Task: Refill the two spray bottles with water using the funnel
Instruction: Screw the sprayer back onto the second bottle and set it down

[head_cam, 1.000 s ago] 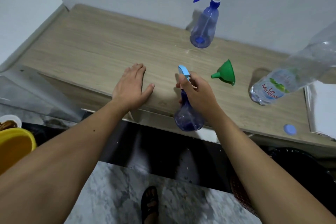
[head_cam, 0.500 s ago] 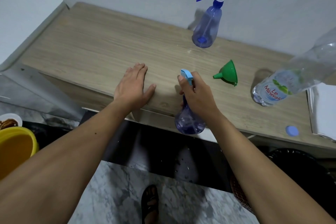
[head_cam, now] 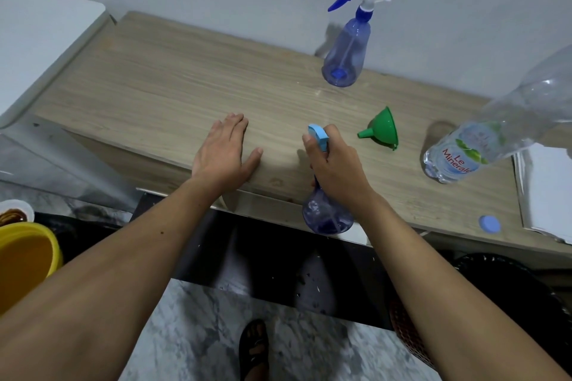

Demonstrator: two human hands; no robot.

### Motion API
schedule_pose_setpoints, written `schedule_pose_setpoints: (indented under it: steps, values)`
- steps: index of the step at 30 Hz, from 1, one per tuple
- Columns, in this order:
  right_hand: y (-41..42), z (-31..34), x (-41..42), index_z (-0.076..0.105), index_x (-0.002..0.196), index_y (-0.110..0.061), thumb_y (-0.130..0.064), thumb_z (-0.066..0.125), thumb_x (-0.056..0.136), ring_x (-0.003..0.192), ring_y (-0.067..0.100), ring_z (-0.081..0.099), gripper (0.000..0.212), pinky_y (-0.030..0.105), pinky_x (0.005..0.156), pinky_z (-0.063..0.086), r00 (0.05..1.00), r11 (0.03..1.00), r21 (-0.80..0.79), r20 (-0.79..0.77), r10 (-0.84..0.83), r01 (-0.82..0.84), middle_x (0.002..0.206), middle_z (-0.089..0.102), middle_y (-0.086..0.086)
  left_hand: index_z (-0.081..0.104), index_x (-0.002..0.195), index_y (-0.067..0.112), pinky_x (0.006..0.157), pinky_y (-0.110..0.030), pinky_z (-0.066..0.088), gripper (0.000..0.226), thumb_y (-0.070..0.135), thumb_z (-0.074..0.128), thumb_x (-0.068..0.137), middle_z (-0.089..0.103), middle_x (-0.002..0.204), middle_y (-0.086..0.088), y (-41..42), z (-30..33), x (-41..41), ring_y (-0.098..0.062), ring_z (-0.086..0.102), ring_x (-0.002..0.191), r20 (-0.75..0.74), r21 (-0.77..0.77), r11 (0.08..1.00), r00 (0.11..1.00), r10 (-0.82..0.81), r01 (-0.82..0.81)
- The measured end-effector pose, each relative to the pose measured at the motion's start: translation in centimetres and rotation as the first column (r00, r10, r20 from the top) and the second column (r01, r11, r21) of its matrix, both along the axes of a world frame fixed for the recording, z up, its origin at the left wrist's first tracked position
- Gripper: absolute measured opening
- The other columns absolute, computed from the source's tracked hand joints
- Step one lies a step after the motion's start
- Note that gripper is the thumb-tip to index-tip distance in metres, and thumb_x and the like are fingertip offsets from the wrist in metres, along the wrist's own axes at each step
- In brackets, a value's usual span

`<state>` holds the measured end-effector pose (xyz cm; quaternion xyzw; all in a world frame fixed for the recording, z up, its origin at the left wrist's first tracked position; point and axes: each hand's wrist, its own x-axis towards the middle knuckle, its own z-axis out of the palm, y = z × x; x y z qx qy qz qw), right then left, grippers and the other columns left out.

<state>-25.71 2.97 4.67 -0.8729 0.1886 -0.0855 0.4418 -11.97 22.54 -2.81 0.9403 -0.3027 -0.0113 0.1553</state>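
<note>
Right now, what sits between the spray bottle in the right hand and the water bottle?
In the head view, the green funnel lies on its side between the held spray bottle and the water bottle, touching neither.

- Left hand (head_cam: 223,154): flat, palm down, fingers straight and together, thumb spread to the side; forearm extended forward from lower left.
- Right hand (head_cam: 334,164): fingers curled in a closed grip, index finger raised forward; forearm extended from lower right.

The right hand (head_cam: 335,167) grips a spray bottle (head_cam: 327,216) at the counter's (head_cam: 154,86) front edge; the left hand (head_cam: 224,151) rests flat beside it.
</note>
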Motion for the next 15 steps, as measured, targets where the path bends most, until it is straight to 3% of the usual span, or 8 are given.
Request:
schedule_pose_setpoints:
  steps: [6, 8, 10, 13, 15]
  values:
    - [-0.7, 0.1, 0.0, 0.056, 0.106, -0.018, -0.045, 0.053, 0.107, 0.071, 0.017, 0.067, 0.027, 0.040, 0.071, 0.052, 1.000, 1.000, -0.011, -0.001, -0.007, 0.007, 0.077, 0.074, 0.004, 0.031, 0.163, 0.005, 0.133, -0.039, 0.006, 0.078, 0.055, 0.046, 0.104, 0.029, 0.172, -0.011, -0.1, 0.0, -0.1, -0.025, 0.016, 0.162, 0.008, -0.005, 1.000, 1.000, -0.009, 0.009]
    - [-0.7, 0.3, -0.2, 0.059, 0.106, -0.019, -0.045, 0.057, 0.105, 0.063, 0.008, 0.060, 0.026, 0.031, 0.064, 0.046, 1.000, 1.000, -0.020, 0.020, -0.008, 0.008, 0.071, 0.067, -0.004, 0.030, 0.163, 0.005, 0.133, -0.040, 0.006, 0.079, 0.055, 0.045, 0.104, 0.028, 0.172, -0.012, -0.1, 0.0, 0.0, -0.025, 0.016, 0.162, 0.010, -0.007, 1.000, 1.000, -0.014, 0.014]
    - [-0.8, 0.6, -0.3, 0.062, 0.108, -0.022, -0.047, 0.059, 0.103, 0.070, 0.007, 0.058, 0.025, 0.028, 0.068, 0.044, 0.998, 0.999, -0.038, 0.056, -0.006, 0.008, 0.078, 0.064, -0.007, 0.030, 0.163, 0.004, 0.133, -0.041, 0.007, 0.082, 0.058, 0.040, 0.102, 0.029, 0.171, -0.013, -0.1, -0.1, 0.0, -0.026, 0.017, 0.162, 0.011, -0.004, 1.000, 1.000, -0.019, 0.019]
    - [-1.3, 0.9, -0.5, 0.067, 0.116, -0.027, -0.057, 0.061, 0.098, 0.087, 0.016, 0.063, 0.036, 0.039, 0.081, 0.054, 0.996, 0.999, -0.028, 0.092, -0.012, 0.015, 0.096, 0.065, -0.006, 0.031, 0.162, 0.003, 0.133, -0.044, 0.009, 0.086, 0.060, 0.035, 0.098, 0.030, 0.171, -0.015, -0.2, -0.3, 0.0, -0.028, 0.018, 0.162, 0.001, -0.018, 1.000, 1.000, -0.026, 0.026]
    - [-1.5, 1.7, -0.9, 0.070, 0.119, -0.026, -0.052, 0.066, 0.097, 0.079, 0.017, 0.067, 0.034, 0.050, 0.080, 0.060, 0.992, 0.996, 0.085, 0.124, -0.016, 0.005, 0.093, 0.066, -0.008, 0.035, 0.161, 0.002, 0.133, -0.045, 0.009, 0.086, 0.059, 0.037, 0.097, 0.032, 0.170, -0.017, -0.1, -0.5, 0.2, -0.030, 0.020, 0.161, -0.020, -0.054, 0.998, 0.999, -0.033, 0.031]
